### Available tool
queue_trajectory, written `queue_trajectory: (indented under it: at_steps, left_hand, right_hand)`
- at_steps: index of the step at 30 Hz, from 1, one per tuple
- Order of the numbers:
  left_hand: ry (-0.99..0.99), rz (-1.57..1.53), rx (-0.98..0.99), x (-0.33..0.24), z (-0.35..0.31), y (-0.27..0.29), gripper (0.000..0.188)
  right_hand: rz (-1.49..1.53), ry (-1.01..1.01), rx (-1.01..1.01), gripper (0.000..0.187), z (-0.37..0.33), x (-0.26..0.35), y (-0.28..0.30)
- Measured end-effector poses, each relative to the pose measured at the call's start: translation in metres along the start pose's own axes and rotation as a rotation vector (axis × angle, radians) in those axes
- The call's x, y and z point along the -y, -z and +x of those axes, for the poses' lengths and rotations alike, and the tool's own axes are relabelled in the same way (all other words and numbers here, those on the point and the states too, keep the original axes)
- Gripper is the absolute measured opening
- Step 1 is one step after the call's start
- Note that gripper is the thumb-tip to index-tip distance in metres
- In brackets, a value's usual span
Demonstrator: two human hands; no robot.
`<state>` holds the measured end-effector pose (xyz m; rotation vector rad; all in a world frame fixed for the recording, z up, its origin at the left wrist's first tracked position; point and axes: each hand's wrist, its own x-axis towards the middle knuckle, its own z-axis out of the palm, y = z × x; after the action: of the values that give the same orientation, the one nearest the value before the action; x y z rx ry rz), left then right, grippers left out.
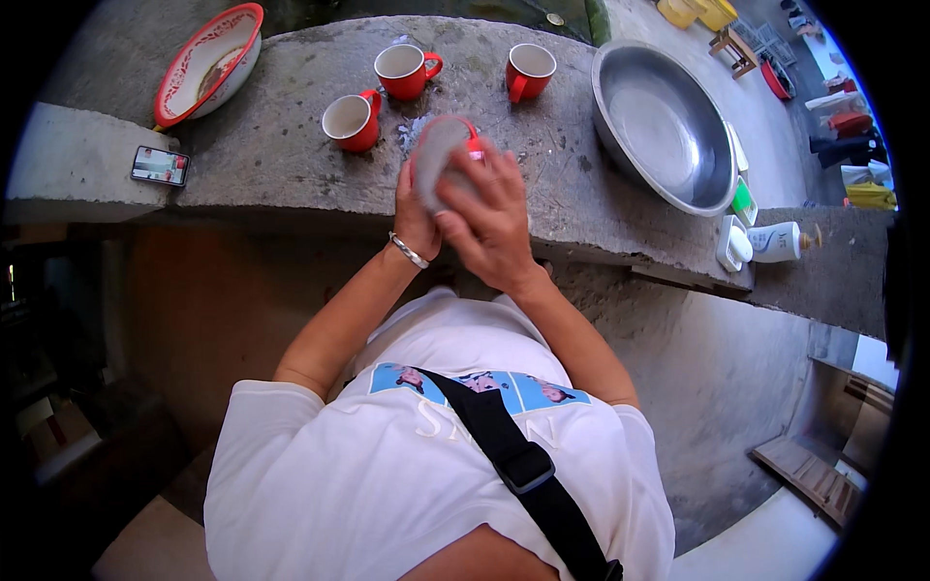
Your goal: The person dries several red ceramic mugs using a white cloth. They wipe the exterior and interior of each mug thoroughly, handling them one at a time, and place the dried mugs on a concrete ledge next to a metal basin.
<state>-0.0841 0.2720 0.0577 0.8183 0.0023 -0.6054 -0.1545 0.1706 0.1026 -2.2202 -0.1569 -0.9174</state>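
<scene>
Over the front edge of the concrete ledge, my two hands come together around a red mug (474,145), of which only a curved red part shows. A blurred grey oval surface (438,160) lies against it; I cannot make out whether it is a cloth or part of the mug. My left hand (417,225), with a silver bangle at the wrist, closes round the near left side. Smeared by motion, my right hand (491,208) lies across from the right. Beyond stand three upright red mugs with pale insides: the left one (358,137), the middle one (394,85) and the right one (524,87).
A large metal basin (603,114) is on the ledge at right, near a white pump bottle (775,242), a soap dish (727,254) and a green-and-white item (743,201). At left are a red-rimmed enamel basin (247,58) and a phone (160,167). Water lies beyond the ledge.
</scene>
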Motion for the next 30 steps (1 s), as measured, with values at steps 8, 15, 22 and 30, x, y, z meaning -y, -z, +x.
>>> queue_trajectory:
  at_steps: [8,15,22,30]
  left_hand:
    - [0.050,0.057,0.009,0.000,-0.010,-0.019,0.038]
    - [0.061,0.194,-0.059,-0.007,-0.023,-0.022,0.045]
    - [0.012,0.182,0.121,-0.017,-0.024,-0.015,0.042]
    - [-0.207,0.379,0.098,-0.012,-0.018,-0.006,0.047]
  right_hand:
    - [0.222,-0.181,-0.206,0.021,0.005,-0.009,-0.008]
    - [0.961,-0.977,-0.440,0.024,0.020,-0.029,0.008]
    - [0.892,-0.846,-0.014,0.030,0.018,-0.030,0.024]
    - [1.305,-1.336,-0.134,0.039,0.012,-0.024,0.016]
